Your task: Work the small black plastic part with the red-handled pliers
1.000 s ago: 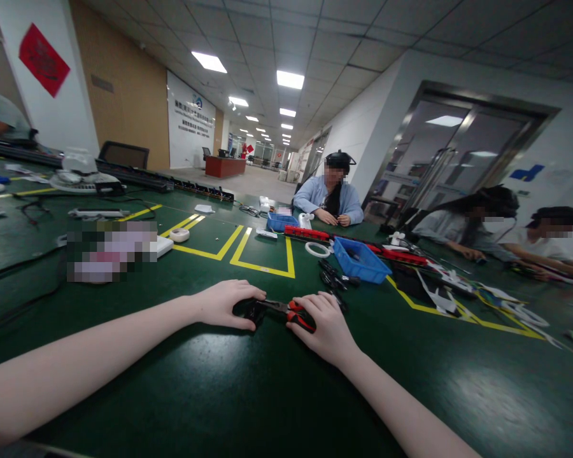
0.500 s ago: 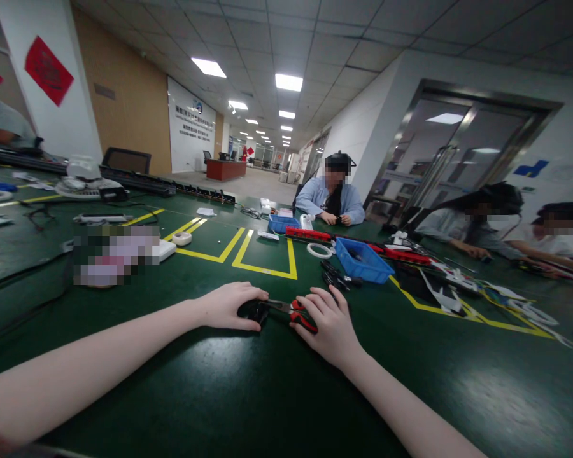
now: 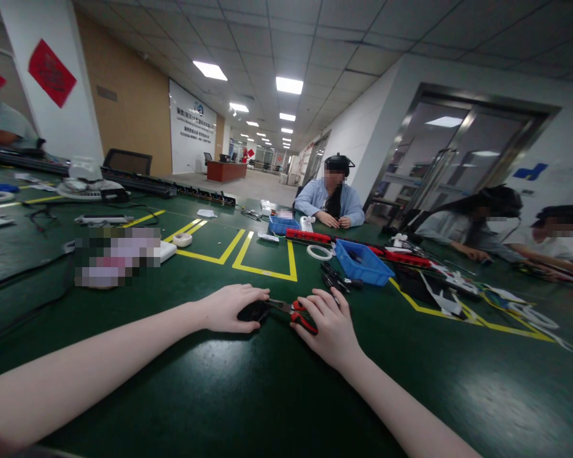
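Note:
My left hand (image 3: 232,307) is closed around a small black object (image 3: 252,311) near the middle of the green table (image 3: 210,394). Its exact kind is hard to make out, as my fingers cover part of it. My right hand (image 3: 328,324) grips the red-and-black handles of a pair of pliers (image 3: 302,316). The metal jaws point left and reach the edge of the black object, between my two hands. Whether the jaws are closed on it I cannot tell.
Beyond my right hand lie black tools (image 3: 335,278) beside a blue bin (image 3: 363,261) and a white ring (image 3: 319,252). A tape roll (image 3: 182,239) and a white box (image 3: 165,252) sit to the left. Across the table sits a person (image 3: 332,197); others work at right.
My hands, the pliers and the black object keep nearly the same place. The view has shifted very slightly. Across the table, the person's hands have moved a little.

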A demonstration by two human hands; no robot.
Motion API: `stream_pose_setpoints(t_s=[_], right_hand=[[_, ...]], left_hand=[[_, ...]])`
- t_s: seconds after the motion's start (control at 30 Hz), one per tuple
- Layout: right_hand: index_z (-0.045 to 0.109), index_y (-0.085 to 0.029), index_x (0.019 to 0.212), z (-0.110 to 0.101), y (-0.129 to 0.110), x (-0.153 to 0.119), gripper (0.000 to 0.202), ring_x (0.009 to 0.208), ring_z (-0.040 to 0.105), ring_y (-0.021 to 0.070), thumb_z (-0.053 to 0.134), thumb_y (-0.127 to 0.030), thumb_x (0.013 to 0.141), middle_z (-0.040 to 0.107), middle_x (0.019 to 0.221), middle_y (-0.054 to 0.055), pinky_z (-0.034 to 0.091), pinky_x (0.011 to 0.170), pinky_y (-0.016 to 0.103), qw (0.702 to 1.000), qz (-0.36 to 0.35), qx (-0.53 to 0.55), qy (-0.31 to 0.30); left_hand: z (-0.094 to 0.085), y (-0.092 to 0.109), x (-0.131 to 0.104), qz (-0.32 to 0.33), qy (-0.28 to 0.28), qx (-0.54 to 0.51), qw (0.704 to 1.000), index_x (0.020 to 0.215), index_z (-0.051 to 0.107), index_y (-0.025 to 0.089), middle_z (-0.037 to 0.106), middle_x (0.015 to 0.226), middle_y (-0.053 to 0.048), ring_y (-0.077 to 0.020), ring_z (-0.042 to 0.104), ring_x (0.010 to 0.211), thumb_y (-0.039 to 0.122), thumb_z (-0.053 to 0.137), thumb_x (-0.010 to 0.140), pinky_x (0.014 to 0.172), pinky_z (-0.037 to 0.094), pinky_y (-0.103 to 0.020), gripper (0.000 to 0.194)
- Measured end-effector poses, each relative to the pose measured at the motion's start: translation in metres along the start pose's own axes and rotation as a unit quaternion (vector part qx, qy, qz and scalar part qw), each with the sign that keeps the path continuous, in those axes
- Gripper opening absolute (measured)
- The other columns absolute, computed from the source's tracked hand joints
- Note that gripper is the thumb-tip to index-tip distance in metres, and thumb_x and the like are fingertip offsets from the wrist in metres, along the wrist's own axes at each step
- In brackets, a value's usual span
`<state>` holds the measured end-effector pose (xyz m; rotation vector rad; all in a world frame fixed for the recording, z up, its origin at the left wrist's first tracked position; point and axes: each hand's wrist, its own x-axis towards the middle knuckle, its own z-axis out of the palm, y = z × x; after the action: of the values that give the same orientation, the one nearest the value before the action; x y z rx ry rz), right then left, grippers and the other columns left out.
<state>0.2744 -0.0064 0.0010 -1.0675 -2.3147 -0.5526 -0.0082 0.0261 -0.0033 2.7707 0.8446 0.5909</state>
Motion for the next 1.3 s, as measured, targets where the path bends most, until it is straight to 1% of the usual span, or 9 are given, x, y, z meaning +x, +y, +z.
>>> stream_pose_setpoints(t_s=[0.1, 0.2, 0.4, 0.6, 0.8, 0.97, 1.17, 1.3], right_hand=[[0.065, -0.018, 0.114, 0.0001, 0.0004, -0.0005, 0.036, 0.115, 0.058, 0.0296, 0.066, -0.039, 0.084, 0.072, 0.105, 0.008, 0.026, 0.112, 0.051, 1.0, 0.001, -0.001, -0.002], [0.065, -0.018, 0.114, 0.0003, 0.0007, 0.0002, 0.037, 0.114, 0.058, 0.0294, 0.068, -0.038, 0.083, 0.072, 0.106, 0.008, 0.027, 0.112, 0.051, 1.0, -0.003, -0.004, -0.005], [0.066, -0.019, 0.114, -0.0001, 0.0007, 0.0008, 0.036, 0.113, 0.059, 0.0289, 0.068, -0.038, 0.083, 0.072, 0.105, 0.008, 0.027, 0.112, 0.05, 1.0, 0.001, -0.004, -0.009], [0.066, -0.019, 0.114, -0.0001, 0.0008, -0.0002, 0.037, 0.113, 0.059, 0.0283, 0.069, -0.038, 0.083, 0.072, 0.105, 0.007, 0.026, 0.113, 0.05, 1.0, -0.001, 0.001, -0.014], [0.066, -0.02, 0.112, 0.0008, 0.0019, 0.0009, 0.036, 0.111, 0.059, 0.0275, 0.07, -0.039, 0.082, 0.072, 0.103, 0.007, 0.027, 0.114, 0.05, 1.0, -0.002, 0.018, -0.021], [0.066, -0.02, 0.111, -0.0009, 0.0018, 0.0016, 0.036, 0.109, 0.06, 0.0268, 0.07, -0.038, 0.081, 0.072, 0.103, 0.006, 0.028, 0.113, 0.05, 0.999, -0.006, 0.024, -0.026], [0.065, -0.022, 0.112, -0.0021, 0.001, 0.0015, 0.035, 0.108, 0.061, 0.0264, 0.07, -0.038, 0.081, 0.072, 0.102, 0.006, 0.031, 0.111, 0.052, 0.999, -0.017, 0.021, -0.023], [0.065, -0.023, 0.112, -0.003, 0.001, 0.0016, 0.035, 0.106, 0.061, 0.0262, 0.069, -0.038, 0.081, 0.072, 0.102, 0.006, 0.032, 0.11, 0.052, 0.999, -0.019, 0.027, -0.023]], left_hand=[[0.0019, -0.0021, -0.0009, 0.014, 0.01, 0.001, 1.0, 0.134, 0.05, 0.019, 0.048, 0.147, -0.012, -0.0288, 0.055, 0.125, 0.026, 0.062, 0.085, 0.103, 0.046, -0.043, 0.051], [0.0027, -0.0024, -0.001, 0.016, 0.021, -0.007, 1.0, 0.129, 0.053, 0.019, 0.053, 0.142, -0.011, -0.0263, 0.057, 0.123, 0.018, 0.058, 0.085, 0.102, 0.047, -0.041, 0.044], [0.004, -0.0021, 0.0007, 0.018, 0.029, 0.001, 0.999, 0.127, 0.055, 0.019, 0.058, 0.135, -0.01, -0.0245, 0.059, 0.118, 0.02, 0.057, 0.088, 0.1, 0.049, -0.039, 0.039], [0.0046, -0.0031, 0.0011, 0.027, 0.045, 0.019, 0.998, 0.121, 0.06, 0.019, 0.062, 0.129, -0.008, -0.0232, 0.058, 0.118, 0.008, 0.053, 0.085, 0.103, 0.046, -0.041, 0.038], [0.0046, -0.0031, 0.0013, 0.025, 0.056, 0.029, 0.998, 0.117, 0.063, 0.02, 0.063, 0.128, -0.007, -0.0227, 0.058, 0.119, 0.003, 0.048, 0.085, 0.105, 0.044, -0.042, 0.039], [0.0076, -0.0043, 0.001, 0.003, 0.05, 0.001, 0.999, 0.117, 0.061, 0.02, 0.063, 0.129, -0.006, -0.02, 0.057, 0.124, 0.004, 0.047, 0.086, 0.106, 0.046, -0.036, 0.038], [0.0071, -0.0006, 0.0017, -0.014, 0.042, -0.013, 0.999, 0.112, 0.059, 0.019, 0.065, 0.123, -0.007, -0.021, 0.057, 0.124, 0.003, 0.046, 0.084, 0.106, 0.047, -0.038, 0.034], [0.0052, 0.0012, 0.0026, -0.012, 0.043, -0.024, 0.999, 0.113, 0.058, 0.02, 0.064, 0.124, -0.007, -0.0219, 0.057, 0.123, 0.004, 0.049, 0.084, 0.107, 0.046, -0.04, 0.034]])
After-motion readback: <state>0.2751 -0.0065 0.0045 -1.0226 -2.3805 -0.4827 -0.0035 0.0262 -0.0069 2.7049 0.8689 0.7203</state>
